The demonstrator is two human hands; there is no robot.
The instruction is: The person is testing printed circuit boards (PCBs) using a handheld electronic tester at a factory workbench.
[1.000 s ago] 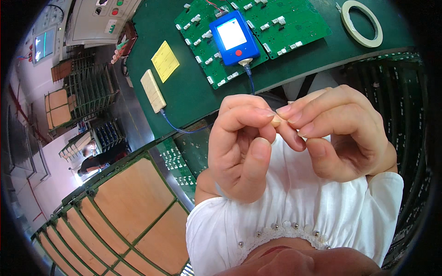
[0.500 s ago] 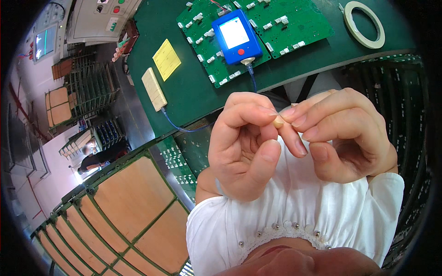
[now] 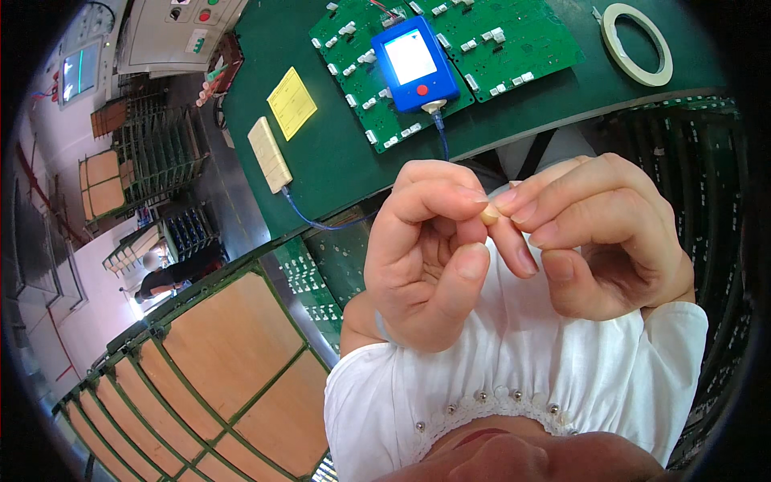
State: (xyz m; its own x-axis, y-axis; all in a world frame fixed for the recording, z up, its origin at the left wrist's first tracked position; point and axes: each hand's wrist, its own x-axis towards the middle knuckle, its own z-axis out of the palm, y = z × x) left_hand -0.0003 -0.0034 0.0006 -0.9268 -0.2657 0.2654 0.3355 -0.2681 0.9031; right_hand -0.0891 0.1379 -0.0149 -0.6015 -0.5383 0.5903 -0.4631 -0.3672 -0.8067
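In front of my white blouse, my left hand [image 3: 430, 261] and my right hand [image 3: 614, 233] meet at the fingertips, raised off the table's near edge. Between them sits a tiny pale-yellow piece [image 3: 489, 215], too small to name for certain. Both hands are closed in a pinch around it, and the fingertips partly cover it. One finger points down just below the piece. Beyond my hands, a blue handheld device [image 3: 414, 64] with a lit screen and a red button lies on green circuit boards [image 3: 514, 48] with white connectors.
A roll of cream tape [image 3: 660, 60] lies at the table's far right. Left of the boards are a yellow paper slip [image 3: 292, 103] and a cream power bank [image 3: 269, 155] with a blue cable. A green-framed rack [image 3: 233, 345] stands at lower left. Another person [image 3: 181, 273] bends over farther off.
My hands keep almost the same pose, with the pale-yellow piece shifted very slightly to the right. Nothing on the table has moved.
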